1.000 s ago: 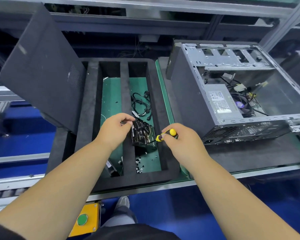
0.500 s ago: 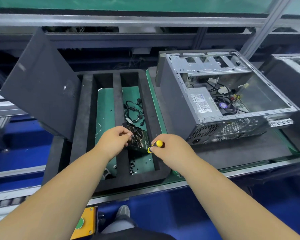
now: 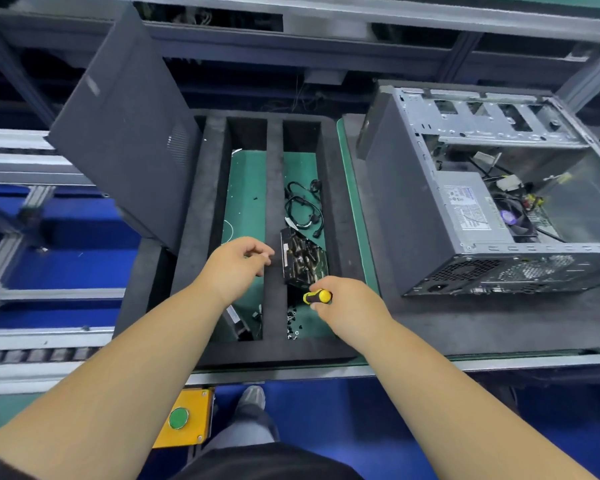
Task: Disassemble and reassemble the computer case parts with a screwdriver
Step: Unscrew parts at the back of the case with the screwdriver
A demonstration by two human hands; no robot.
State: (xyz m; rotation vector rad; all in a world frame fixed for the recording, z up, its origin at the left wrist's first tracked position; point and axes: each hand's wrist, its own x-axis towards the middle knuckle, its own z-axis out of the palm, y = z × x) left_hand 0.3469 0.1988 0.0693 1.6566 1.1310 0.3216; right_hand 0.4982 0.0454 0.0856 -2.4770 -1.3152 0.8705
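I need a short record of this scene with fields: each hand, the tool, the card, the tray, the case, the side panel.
left hand: over the tray's middle divider, fingers loosely curled, holding nothing
right hand: grips the screwdriver
screwdriver: yellow and black handle; tip hidden
circuit card: lying tilted in the right compartment, just apart from the left fingertips
foam tray: black, with long compartments; cables and loose screws in the right one
computer case: open, on its side, right of the tray
side panel: leaning at the tray's left
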